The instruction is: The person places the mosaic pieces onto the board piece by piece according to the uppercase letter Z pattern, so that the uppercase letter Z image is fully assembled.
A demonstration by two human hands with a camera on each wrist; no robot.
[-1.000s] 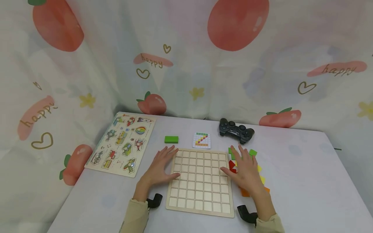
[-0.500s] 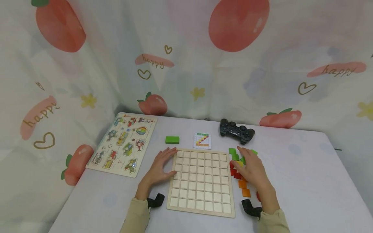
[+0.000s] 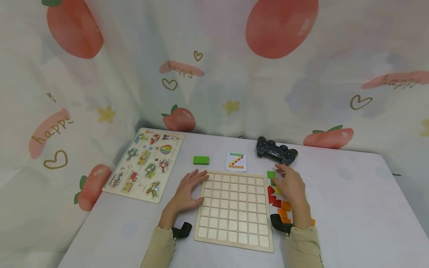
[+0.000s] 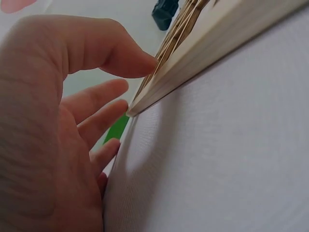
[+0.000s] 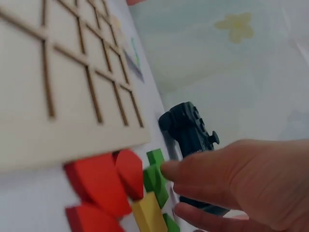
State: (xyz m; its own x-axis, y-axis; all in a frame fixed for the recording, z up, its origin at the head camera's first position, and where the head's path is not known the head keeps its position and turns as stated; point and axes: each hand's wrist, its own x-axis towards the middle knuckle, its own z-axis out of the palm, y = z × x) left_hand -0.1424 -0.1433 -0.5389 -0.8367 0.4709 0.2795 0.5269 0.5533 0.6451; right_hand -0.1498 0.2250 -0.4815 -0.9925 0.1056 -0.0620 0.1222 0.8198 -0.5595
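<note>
A pale wooden grid board (image 3: 236, 212) lies on the table between the hands. My left hand (image 3: 187, 190) rests at its left edge, fingers spread and thumb touching the rim, as the left wrist view also shows. Over the loose blocks right of the board, my right hand (image 3: 291, 184) reaches down with fingers fairly straight. In the right wrist view its thumb (image 5: 176, 169) is at a green block (image 5: 155, 182); whether they touch I cannot tell. Red blocks (image 5: 99, 181) and a yellow block (image 5: 149, 212) lie beside it. Orange blocks (image 3: 282, 213) sit nearer the wrist. The hand hides some blocks.
A small pattern card (image 3: 236, 162) lies behind the board, with a longer green block (image 3: 201, 160) to its left. The black game controller (image 3: 276, 150) is at the back right. At the left lies a picture puzzle board (image 3: 144, 165). A printed cloth hangs behind the table.
My right hand has drawn back from the board's right edge and now hovers over the green blocks, its fingers closer together. My left hand stays at the left edge. The head view has shifted slightly.
</note>
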